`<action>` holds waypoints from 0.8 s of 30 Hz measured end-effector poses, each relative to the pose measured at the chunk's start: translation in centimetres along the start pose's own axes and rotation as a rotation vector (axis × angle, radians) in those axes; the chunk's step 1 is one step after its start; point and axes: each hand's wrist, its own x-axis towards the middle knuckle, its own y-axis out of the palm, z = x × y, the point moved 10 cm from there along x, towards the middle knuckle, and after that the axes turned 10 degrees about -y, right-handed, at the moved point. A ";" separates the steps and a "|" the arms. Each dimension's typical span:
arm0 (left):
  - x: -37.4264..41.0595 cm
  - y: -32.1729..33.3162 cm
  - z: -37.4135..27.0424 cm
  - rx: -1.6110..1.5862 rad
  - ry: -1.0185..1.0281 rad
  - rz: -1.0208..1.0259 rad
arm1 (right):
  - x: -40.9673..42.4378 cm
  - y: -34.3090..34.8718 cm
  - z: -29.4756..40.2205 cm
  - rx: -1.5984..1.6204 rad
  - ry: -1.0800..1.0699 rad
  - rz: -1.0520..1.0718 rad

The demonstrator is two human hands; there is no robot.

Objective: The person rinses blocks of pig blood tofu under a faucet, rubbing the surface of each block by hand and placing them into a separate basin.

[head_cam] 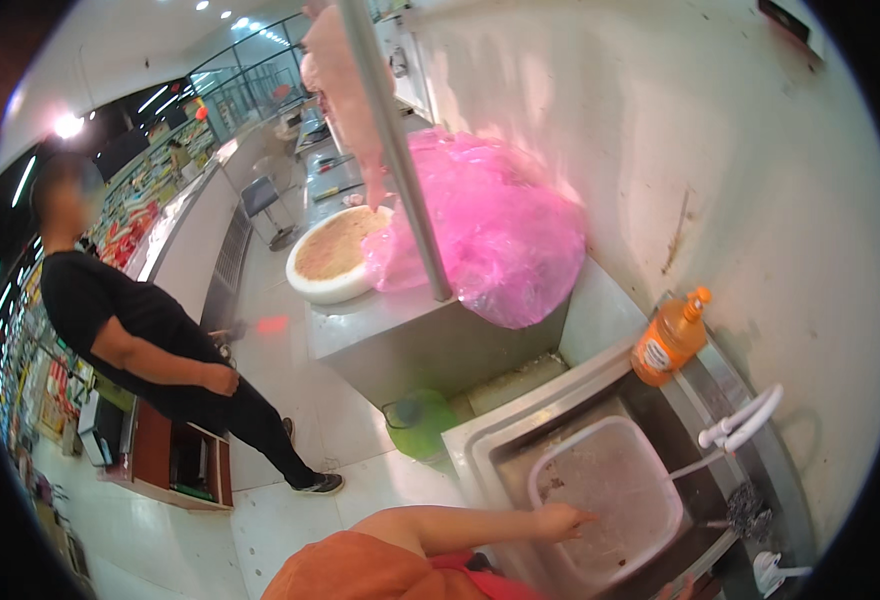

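Observation:
My left hand (563, 521) reaches in over the near-left rim of a pale plastic tub (608, 487), its fingers apart and nothing seen in them. Cloudy-looking water with dark bits appears to fill the tub. The tub stands inside a stainless steel sink (477, 442). Only part of my right hand (678, 589) shows at the bottom edge, near the sink's front; whether it holds anything is hidden. On the sink's back ledge stand an orange pump bottle (669, 341), a white faucet (744, 420) and a dark wire scrubber (749, 511).
Left of the sink, a green bucket (421, 427) sits on the floor. A steel counter (380, 322) bears a round chopping block (338, 251), pink plastic sheeting (500, 225) and an upright metal pole (395, 142). A pig carcass (350, 90) hangs behind. A person in black (139, 322) stands left.

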 end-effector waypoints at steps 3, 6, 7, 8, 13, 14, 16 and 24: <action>-4.0 -4.0 2.8 -0.188 -0.032 -0.091 | -1.7 7.1 6.1 0.171 -0.135 0.247; -9.5 -9.8 6.7 -0.325 -0.045 -0.355 | -4.0 15.5 8.6 0.047 -0.300 0.666; -11.4 -10.9 8.9 -0.375 -0.093 -0.424 | -4.1 16.4 10.4 0.098 -0.269 0.715; -13.1 -12.3 11.1 -0.430 -0.136 -0.500 | -4.2 17.4 12.1 0.148 -0.239 0.767; -22.6 -14.5 25.9 -0.748 -0.396 -0.755 | -4.2 22.5 13.9 0.217 -0.279 0.835; -25.1 -15.9 27.4 -0.791 -0.371 -0.858 | -3.7 23.0 14.5 0.222 -0.256 0.828; -30.7 -19.4 29.3 -0.843 -0.374 -1.031 | -3.2 23.6 14.7 0.228 -0.222 0.813; -40.8 -20.9 33.0 -1.057 -0.414 -1.285 | -0.5 25.2 14.8 0.228 -0.146 0.778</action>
